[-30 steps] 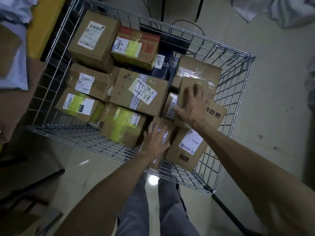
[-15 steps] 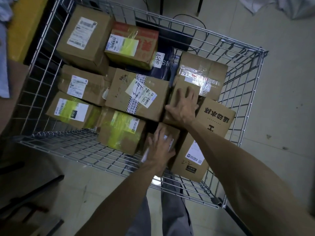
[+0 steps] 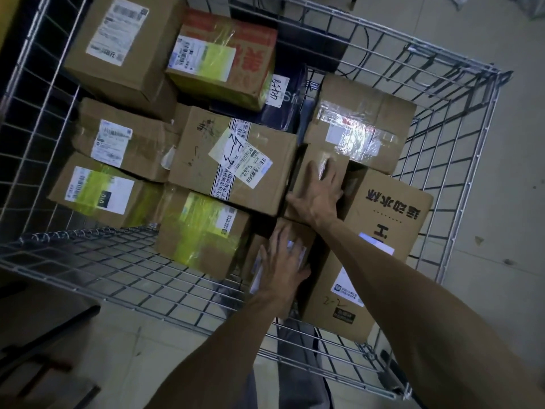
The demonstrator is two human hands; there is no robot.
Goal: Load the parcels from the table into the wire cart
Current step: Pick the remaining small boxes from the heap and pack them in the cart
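The wire cart (image 3: 469, 160) holds several cardboard parcels. My right hand (image 3: 317, 193) lies flat, fingers spread, on a small brown box (image 3: 312, 163) wedged between the large taped parcel (image 3: 233, 160) and the long box with black printed characters (image 3: 380, 231). My left hand (image 3: 281, 264) presses with straight fingers on another small box with a white label (image 3: 259, 252) near the cart's front wall. Both small boxes sit low among the other parcels and are partly hidden by my hands.
A red-printed parcel (image 3: 227, 54) and a big brown box (image 3: 124, 48) fill the cart's far left. A tape-covered box (image 3: 359, 122) sits at the far right. Yellow-taped parcels (image 3: 203, 231) lie near the front. Tiled floor (image 3: 516, 202) surrounds the cart.
The view has closed in on the cart. My right hand's box has slid left and down off the long printed box into the gap. My left hand stays on its small box.
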